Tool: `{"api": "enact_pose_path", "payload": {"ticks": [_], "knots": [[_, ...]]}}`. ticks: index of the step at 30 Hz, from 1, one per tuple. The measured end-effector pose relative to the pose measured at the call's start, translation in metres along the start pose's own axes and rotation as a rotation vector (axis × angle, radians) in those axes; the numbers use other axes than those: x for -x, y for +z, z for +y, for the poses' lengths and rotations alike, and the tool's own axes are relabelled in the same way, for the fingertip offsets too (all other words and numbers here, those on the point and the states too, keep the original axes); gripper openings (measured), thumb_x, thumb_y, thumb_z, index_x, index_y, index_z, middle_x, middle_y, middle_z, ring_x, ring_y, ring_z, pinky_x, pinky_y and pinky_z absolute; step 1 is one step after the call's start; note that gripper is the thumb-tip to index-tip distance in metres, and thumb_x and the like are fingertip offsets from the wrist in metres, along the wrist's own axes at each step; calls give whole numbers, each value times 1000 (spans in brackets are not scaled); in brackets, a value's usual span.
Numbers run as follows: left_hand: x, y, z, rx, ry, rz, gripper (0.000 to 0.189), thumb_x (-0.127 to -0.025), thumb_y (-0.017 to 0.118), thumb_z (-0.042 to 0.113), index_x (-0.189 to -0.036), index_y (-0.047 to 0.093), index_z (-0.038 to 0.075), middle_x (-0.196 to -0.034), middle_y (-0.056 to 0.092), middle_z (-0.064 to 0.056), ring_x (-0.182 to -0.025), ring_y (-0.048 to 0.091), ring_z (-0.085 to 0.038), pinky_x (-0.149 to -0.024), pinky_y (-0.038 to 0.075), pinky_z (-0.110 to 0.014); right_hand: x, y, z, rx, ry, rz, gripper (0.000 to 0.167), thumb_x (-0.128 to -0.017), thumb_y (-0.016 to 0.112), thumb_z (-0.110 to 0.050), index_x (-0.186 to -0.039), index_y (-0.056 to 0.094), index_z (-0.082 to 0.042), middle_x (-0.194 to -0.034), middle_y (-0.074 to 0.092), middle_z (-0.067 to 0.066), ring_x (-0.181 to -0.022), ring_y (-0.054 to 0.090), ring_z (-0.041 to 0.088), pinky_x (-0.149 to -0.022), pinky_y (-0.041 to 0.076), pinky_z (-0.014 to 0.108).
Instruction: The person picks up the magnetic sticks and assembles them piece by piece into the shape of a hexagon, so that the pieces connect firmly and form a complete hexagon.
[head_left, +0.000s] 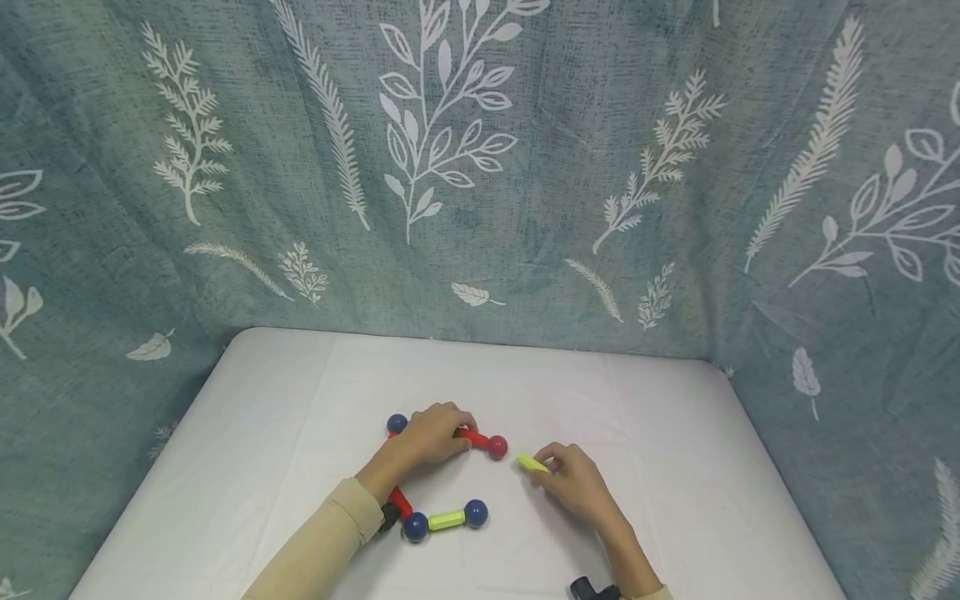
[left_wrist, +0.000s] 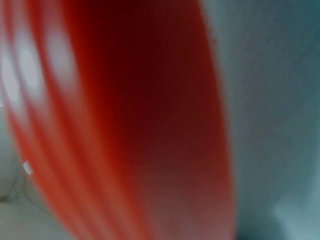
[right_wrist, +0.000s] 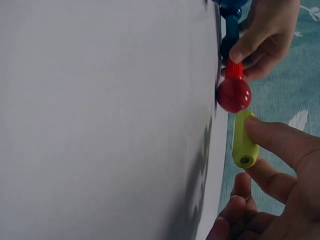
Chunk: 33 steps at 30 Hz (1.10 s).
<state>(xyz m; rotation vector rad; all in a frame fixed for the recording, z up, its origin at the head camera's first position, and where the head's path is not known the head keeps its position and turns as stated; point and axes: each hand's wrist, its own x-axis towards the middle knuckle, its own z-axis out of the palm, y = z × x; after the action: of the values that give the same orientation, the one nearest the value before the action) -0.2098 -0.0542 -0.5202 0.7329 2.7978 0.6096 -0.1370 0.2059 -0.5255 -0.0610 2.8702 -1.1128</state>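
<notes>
My left hand [head_left: 433, 432] pinches a red magnetic rod [head_left: 471, 437] with a red ball [head_left: 497, 447] at its right end. Between thumb and fingers of my right hand [head_left: 576, 483] is a yellow-green magnetic rod [right_wrist: 245, 142], its dark end facing the right wrist camera. Its far end comes close to the red ball in that view. A blue ball [head_left: 397, 423] lies beyond my left wrist. Below my left forearm, another red rod [head_left: 402, 502] meets a blue ball [head_left: 416, 527], then a yellow-green rod [head_left: 447, 520] and a further blue ball [head_left: 476, 513].
A white-covered table [head_left: 555, 392] carries the pieces, with a leaf-patterned green curtain [head_left: 480, 275] behind it. Ridged red plastic [left_wrist: 115, 120] fills much of the left wrist view, blurred and very near the lens. A dark blue rod [right_wrist: 231, 32] shows beside my left hand.
</notes>
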Motion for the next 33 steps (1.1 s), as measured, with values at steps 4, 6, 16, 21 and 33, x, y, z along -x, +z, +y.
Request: {"api": "enact_pose_path", "payload": {"ticks": [4,6,16,21,33], "knots": [[0,1,0,-2,3,1,20,-92,74,29,-112,72,26,-106,64,4,-96,56,-15,-80,47,-42,-2,6,-7,-8,3,-33,21,-83,82,-23,-98,73,-12,-85,56,2,-69,52,17,-59,45,33],[0,0,1,-1,5,3,21,-92,74,29,-112,72,26,-106,64,4,-96,56,-15,-80,47,-42,-3,9,-9,-1,-2,-40,22,-82,82,-23,-98,72,-11,-83,56,2,-68,51,17,-58,44,32],[1,0,1,9,4,-1,22,-91,74,28,-114,72,26,-108,64,4,-100,58,-17,-82,48,-42,-6,17,-16,6,1,-57,21,-84,80,-23,-95,70,-9,-78,54,0,-65,50,17,-56,42,31],[0,0,0,5,-3,-4,23,-92,74,28,-115,72,26,-110,65,3,-103,59,-18,-85,48,-44,-5,18,-19,2,11,-65,20,-86,78,-24,-95,69,-9,-75,55,-1,-63,51,16,-55,43,31],[1,-1,0,21,8,22,25,-91,74,28,-116,71,23,-99,64,5,-94,58,-15,-81,47,-42,-5,24,-19,-58,6,-142,23,-88,76,-29,-96,69,-9,-73,61,-4,-62,56,15,-56,46,31]]}}
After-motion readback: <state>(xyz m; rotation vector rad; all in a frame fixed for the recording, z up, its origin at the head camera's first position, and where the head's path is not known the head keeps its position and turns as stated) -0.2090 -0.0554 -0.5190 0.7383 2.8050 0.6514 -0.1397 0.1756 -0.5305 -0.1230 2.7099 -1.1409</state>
